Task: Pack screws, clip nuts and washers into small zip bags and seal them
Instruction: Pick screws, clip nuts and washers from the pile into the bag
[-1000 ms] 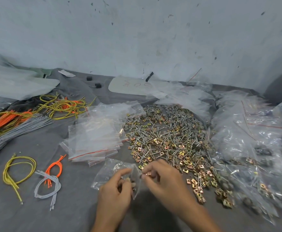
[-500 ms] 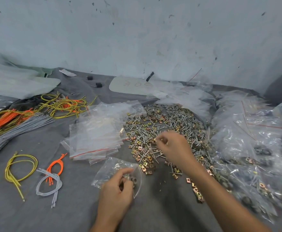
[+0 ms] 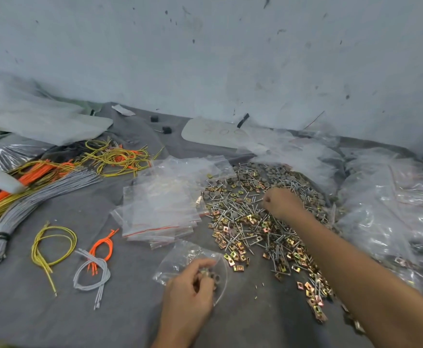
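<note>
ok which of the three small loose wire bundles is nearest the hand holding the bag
The small looped grey wire bundle, left of the left hand; the orange wire bundle lies behind it, the yellow wire bundle farther left.

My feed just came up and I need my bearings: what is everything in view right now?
hardware pile: one, silver screws, brass clip nuts, grey washers, centre right
open zip bag: one, clear, front centre
empty zip bags: one stack, clear, red strips, left of pile
filled bags: heap, clear, far right
wire bundles: several, grey, orange, yellow, far left
wire loops: three, yellow, orange, grey, front left
card: one, white, back centre
black blocks: two, black, left of card
cloth: one, grey, under everything
left hand: one, grips open zip bag
right hand: one, fingers curled in hardware pile
</note>
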`<move>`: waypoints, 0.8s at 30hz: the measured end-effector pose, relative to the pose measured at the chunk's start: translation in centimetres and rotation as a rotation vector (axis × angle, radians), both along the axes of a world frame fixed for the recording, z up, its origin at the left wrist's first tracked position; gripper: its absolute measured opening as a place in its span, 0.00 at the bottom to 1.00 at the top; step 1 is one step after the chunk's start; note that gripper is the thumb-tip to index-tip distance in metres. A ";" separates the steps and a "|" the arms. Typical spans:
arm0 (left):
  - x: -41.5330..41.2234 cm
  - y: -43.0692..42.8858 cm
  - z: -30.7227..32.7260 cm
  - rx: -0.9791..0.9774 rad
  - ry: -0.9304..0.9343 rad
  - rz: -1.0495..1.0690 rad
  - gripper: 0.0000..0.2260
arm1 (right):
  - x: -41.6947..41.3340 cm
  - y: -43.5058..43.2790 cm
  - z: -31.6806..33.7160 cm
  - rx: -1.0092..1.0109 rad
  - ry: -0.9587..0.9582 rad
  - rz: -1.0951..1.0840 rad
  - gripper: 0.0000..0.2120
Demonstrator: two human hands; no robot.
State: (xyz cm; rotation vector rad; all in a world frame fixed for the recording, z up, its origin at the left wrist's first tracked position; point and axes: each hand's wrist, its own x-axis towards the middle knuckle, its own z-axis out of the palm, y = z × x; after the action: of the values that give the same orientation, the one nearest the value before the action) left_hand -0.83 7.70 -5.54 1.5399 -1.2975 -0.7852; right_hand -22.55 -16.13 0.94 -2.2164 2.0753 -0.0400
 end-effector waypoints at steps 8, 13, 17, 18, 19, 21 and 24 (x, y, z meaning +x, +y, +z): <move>0.0 0.0 0.0 -0.044 0.030 0.005 0.16 | 0.6 5.8 2.0 -0.089 -0.375 0.058 0.05; 0.0 0.1 0.0 -0.072 0.005 0.027 0.16 | 1.8 15.8 2.1 -0.022 -0.859 0.195 0.03; 0.0 0.0 0.2 -0.076 -0.004 0.032 0.17 | 3.8 21.3 0.2 0.058 -0.959 0.346 0.02; 0.0 0.0 0.2 -0.078 0.005 0.029 0.17 | 4.3 21.8 -0.4 0.037 -0.914 0.374 0.02; 0.0 0.1 0.2 -0.082 0.019 0.029 0.17 | 4.7 22.0 -0.9 -0.008 -0.847 0.396 0.02; 0.0 0.3 0.2 -0.101 0.039 0.049 0.17 | 5.4 21.7 -1.5 -0.107 -0.690 0.421 0.02; 0.0 0.5 0.2 -0.129 0.043 0.073 0.17 | 6.0 21.2 -2.2 -0.156 -0.513 0.416 0.06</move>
State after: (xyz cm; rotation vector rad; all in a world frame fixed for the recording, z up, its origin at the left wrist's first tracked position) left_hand -0.80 8.21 -5.29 1.4516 -1.2294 -0.6711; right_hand -16.51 5.02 -1.28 -2.3535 1.3666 -0.6752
